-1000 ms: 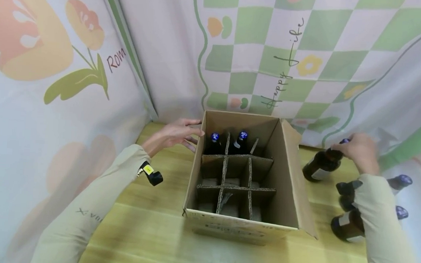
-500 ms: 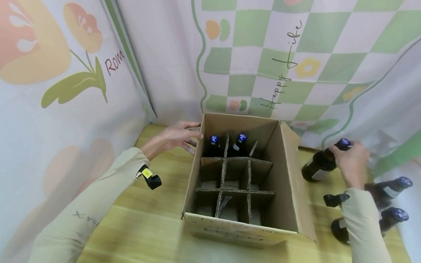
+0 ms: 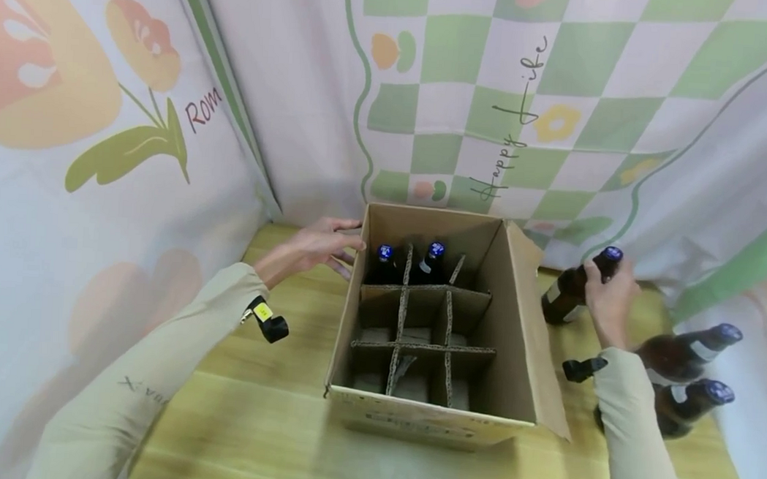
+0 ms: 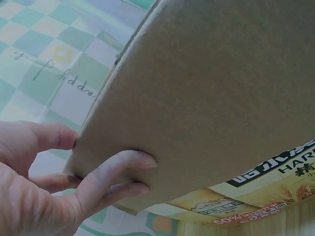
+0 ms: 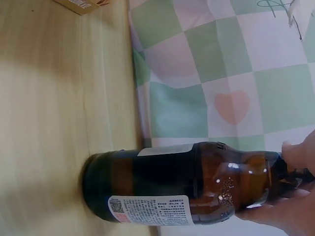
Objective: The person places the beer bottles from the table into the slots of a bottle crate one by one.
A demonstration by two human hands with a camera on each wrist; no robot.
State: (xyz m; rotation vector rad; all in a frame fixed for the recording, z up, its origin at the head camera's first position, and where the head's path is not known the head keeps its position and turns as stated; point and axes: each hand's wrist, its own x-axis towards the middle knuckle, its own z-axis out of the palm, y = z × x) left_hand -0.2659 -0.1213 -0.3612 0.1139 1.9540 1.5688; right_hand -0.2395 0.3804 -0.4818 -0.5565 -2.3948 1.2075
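My right hand grips a brown bottle by the neck; my left hand, fingers apart, touches the carton standing between both hands.

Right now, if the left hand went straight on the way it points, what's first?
The cardboard box. The left hand has its fingers touching it, so seemingly no gap; how hard they press is unclear.

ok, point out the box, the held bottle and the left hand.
Box (image 3: 508, 335): head view, right inner wall.
Held bottle (image 5: 165, 176): right wrist view, dark glass body.
Left hand (image 3: 312, 248): head view, middle of the hand.
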